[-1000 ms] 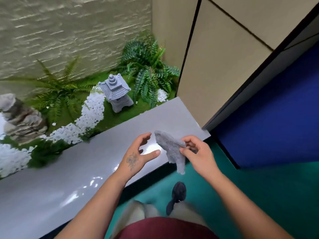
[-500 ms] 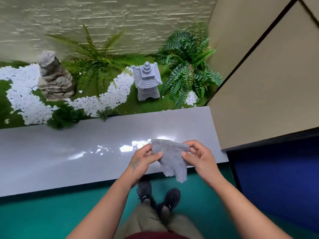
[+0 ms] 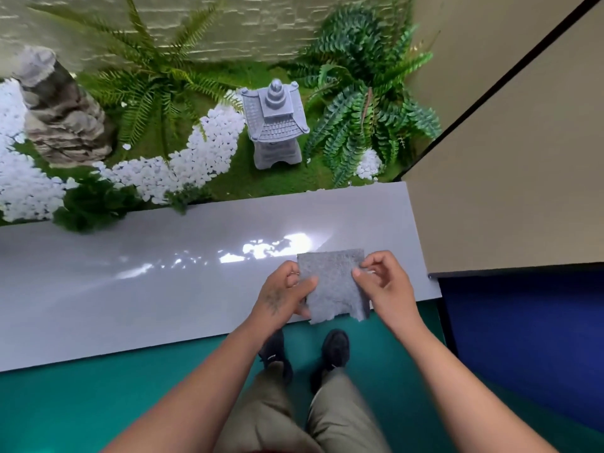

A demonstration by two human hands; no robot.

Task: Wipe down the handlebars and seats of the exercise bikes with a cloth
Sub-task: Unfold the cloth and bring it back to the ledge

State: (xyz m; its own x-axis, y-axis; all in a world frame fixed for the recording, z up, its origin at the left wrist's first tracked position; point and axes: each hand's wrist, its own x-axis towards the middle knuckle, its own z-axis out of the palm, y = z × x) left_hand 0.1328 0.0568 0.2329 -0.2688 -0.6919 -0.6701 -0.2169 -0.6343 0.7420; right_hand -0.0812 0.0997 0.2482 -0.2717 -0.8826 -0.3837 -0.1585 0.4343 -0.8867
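A person stands at a glossy grey ledge [image 3: 137, 289], holding a small grey cloth [image 3: 333, 286] spread flat between both hands above the ledge's near edge, close to its right end. The left hand [image 3: 281, 297] pinches the cloth's left side, thumb lying across the front and fingers curled behind it. The right hand [image 3: 384, 284] pinches the right side, thumb and bent fingers closed on the fabric near its upper corner. The cloth hangs roughly square, its lower edge ragged and reaching just past the ledge's front edge over the teal floor [image 3: 81, 403].

Below the hands, two black shoes [image 3: 335, 348] and khaki trouser legs [image 3: 340, 420] point toward the ledge. Beyond the ledge's far edge lies a small decorative garden: a grey stone pagoda lantern [image 3: 274, 122] stands upright on green moss, a band of white pebbles [image 3: 183, 161] curves to its left, and ferns [image 3: 362, 103] spread on either side. A layered rock [image 3: 62, 125] rises at the far left. A beige panelled wall [image 3: 510, 178] meets the ledge's right end, with a dark blue surface [image 3: 529, 338] beneath it.
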